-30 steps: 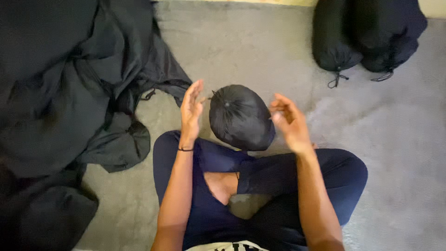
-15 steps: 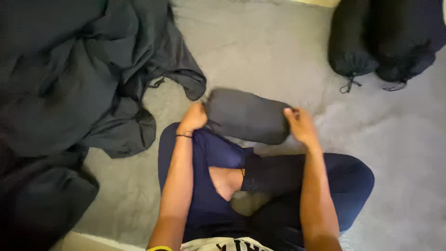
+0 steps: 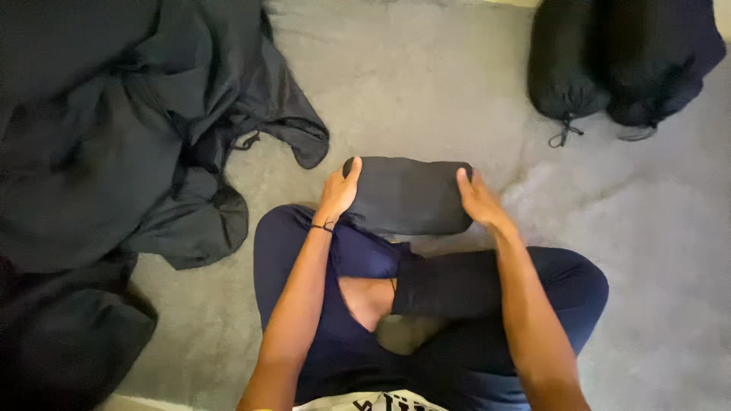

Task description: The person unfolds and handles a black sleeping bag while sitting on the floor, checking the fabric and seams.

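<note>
We count 1 roll (image 3: 407, 195) at centre between our hands | 2 hands: left (image 3: 339, 190), right (image 3: 478, 202) | 2 stuffed sacks (image 3: 567, 68) at 1 o'clock | 1 cloth heap (image 3: 114, 137) at 10 o'clock

The stuffed sack (image 3: 407, 195) was matt black cloth, smooth and taut. The loose heap of fabric (image 3: 99, 144) looked thin and creased, while the grey carpet (image 3: 426, 84) was short-piled and fuzzy.

I am holding a stuffed black sack (image 3: 407, 195) lying on its side between my hands, a rounded dark cylinder, its ends pressing against my palms, resting by my crossed legs.
</note>
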